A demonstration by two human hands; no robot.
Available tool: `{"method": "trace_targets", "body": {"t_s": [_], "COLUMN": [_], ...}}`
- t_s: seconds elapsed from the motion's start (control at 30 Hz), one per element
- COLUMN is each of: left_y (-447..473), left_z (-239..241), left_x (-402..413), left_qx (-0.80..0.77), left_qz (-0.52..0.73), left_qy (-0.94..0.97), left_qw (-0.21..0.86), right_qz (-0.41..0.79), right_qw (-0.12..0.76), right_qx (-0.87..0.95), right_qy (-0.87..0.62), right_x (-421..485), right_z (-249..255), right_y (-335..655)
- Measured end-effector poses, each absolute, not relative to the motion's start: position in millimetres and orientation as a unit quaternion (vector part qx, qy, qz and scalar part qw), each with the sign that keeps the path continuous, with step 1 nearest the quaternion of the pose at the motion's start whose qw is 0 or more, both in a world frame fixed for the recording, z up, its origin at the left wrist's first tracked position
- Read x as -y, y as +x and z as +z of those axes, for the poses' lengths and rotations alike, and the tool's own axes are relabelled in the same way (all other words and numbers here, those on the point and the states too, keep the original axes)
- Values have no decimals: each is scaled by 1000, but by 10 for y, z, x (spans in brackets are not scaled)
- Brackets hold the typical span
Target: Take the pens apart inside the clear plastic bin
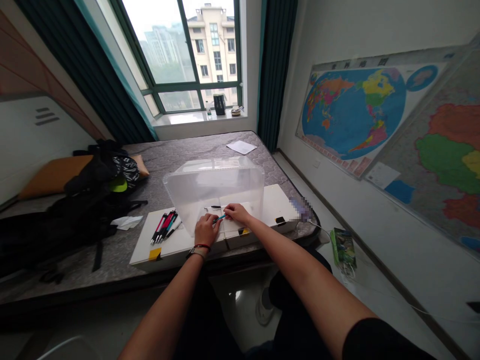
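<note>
A thin teal pen [219, 218] is held between my two hands, at the open front of a clear plastic bin [195, 187] that appears to lie on its side. My left hand [206, 230] is closed on the pen's left part. Pinching its right end is my right hand [237, 213]. Just behind the hands, a small black pen part [215, 206] lies in the bin. To the left, several red and black pens [163, 227] lie side by side on a white box [143, 245].
Beneath the bin, white boxes with yellow tape [154, 254] rest on a grey mattress [210, 142]. A black bag [86, 200] and a crumpled tissue [126, 222] lie on the left. White paper [241, 146] lies behind the bin. A green box [343, 247] stands on the floor at right.
</note>
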State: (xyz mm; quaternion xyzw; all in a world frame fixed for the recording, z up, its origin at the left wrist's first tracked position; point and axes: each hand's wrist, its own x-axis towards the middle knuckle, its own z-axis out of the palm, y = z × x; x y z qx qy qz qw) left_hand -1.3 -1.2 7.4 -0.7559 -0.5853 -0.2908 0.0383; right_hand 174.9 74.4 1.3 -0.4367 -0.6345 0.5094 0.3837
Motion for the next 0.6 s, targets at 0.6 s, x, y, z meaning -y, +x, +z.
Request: {"method": "trace_targets", "body": {"t_s": [0.6], "left_y": [-10], "left_z": [69], "left_x": [27], "left_qx": [595], "left_qz": [-319], "left_qy": [-735], "left_qw": [63], "right_qz": [316], "right_qw": [334], "right_qx": [763], "right_qy": [-454], "right_x": [-680], "right_z": [77], "right_y": [1734]}}
